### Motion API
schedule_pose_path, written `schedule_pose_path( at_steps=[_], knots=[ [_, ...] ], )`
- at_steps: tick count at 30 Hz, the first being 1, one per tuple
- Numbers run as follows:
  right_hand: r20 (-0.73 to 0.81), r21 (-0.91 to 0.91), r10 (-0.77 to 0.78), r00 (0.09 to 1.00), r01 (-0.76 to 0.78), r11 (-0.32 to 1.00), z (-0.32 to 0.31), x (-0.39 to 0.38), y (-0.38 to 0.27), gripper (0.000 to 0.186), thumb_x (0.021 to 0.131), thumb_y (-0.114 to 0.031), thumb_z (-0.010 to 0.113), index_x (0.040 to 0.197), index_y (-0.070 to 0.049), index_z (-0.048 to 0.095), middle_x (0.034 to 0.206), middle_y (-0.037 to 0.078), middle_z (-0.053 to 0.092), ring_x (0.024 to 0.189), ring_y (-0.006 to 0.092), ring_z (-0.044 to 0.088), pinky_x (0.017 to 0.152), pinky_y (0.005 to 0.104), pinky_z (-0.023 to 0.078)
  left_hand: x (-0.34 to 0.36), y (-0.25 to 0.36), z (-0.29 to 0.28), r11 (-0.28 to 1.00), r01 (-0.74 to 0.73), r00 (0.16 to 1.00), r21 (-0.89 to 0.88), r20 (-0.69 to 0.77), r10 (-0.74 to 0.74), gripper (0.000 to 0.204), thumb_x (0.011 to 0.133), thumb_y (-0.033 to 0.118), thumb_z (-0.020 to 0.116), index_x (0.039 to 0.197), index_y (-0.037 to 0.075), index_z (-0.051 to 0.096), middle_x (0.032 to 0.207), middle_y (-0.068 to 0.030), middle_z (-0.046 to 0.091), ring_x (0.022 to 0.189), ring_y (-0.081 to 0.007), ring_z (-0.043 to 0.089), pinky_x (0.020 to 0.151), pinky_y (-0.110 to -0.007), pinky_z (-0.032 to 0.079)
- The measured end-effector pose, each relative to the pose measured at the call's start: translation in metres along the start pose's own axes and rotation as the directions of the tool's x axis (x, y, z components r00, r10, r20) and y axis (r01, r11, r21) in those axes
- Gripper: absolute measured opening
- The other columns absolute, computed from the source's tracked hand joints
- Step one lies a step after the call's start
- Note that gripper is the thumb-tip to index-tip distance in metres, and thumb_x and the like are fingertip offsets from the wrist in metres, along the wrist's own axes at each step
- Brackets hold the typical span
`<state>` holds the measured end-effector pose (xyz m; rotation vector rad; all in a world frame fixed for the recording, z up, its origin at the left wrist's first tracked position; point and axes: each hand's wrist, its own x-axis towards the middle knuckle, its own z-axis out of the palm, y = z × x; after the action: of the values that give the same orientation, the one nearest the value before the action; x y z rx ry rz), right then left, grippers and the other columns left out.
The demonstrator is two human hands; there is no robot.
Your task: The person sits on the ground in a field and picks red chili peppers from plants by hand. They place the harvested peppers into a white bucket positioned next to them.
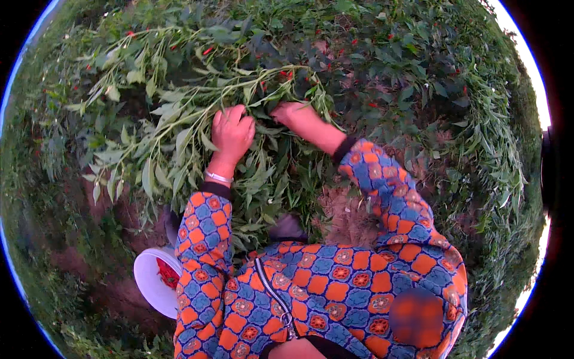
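A leafy chili pepper plant (179,128) leans across in front of me, its long green stems bent over to the left. My left hand (233,133) is closed round one of its stems, the knuckles facing up. To the right of it, my right hand (290,115) reaches in among the leaves with bent fingers; the fingertips are hidden by foliage, so what they touch does not show. Red chili peppers (287,75) hang just above my right hand, and another red chili (208,51) shows farther up the plant.
A white bucket (152,281) with red chilies inside stands at my lower left, partly behind my left sleeve. More pepper plants (406,54) spread all round, with scattered red fruit. Bare reddish soil (347,215) shows between the plants. A dark shoe (288,228) is near the plant's base.
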<state>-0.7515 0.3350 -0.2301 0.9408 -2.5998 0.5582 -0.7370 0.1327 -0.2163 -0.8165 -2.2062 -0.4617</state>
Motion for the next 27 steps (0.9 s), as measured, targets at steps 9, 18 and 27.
schedule_pose_path(
  at_steps=[9,18,27],
  knots=[
    [0.101,0.980,0.909,0.405,0.117,-0.161,-0.062,-0.037,0.038,0.012,0.086,-0.017,0.046,0.091,-0.007,0.052,0.076,0.002,0.055,0.064,0.0098,0.052,0.050,0.0229,0.044,0.000,-0.001,-0.028,0.996,0.031,0.995,0.078,0.089,-0.038,0.014,0.061,0.013,0.065,0.071,0.010,0.056,0.088,-0.0051,0.051,0.081,-0.0238,0.052,0.073,-0.036,0.038],
    [-0.111,0.197,0.626,0.772,-0.600,0.775,-0.011,0.009,0.190,0.033,0.077,-0.031,0.058,0.088,0.001,0.058,0.081,0.017,0.061,0.078,0.0271,0.060,0.067,0.0356,0.046,0.002,0.000,-0.023,0.997,0.025,0.997,0.075,0.075,-0.031,0.012,0.062,0.013,0.063,0.071,0.010,0.056,0.089,-0.0049,0.051,0.080,-0.0236,0.052,0.074,-0.036,0.038],
    [-0.171,0.222,0.695,0.698,-0.660,0.718,0.000,-0.001,0.180,0.039,0.075,-0.033,0.061,0.098,-0.002,0.057,0.091,0.016,0.061,0.083,0.0276,0.059,0.072,0.0353,0.045,0.001,0.002,-0.026,0.998,0.019,0.999,0.062,0.048,-0.022,0.012,0.062,0.012,0.062,0.070,0.009,0.054,0.086,-0.0057,0.050,0.079,-0.0241,0.052,0.070,-0.035,0.039]
  ],
)
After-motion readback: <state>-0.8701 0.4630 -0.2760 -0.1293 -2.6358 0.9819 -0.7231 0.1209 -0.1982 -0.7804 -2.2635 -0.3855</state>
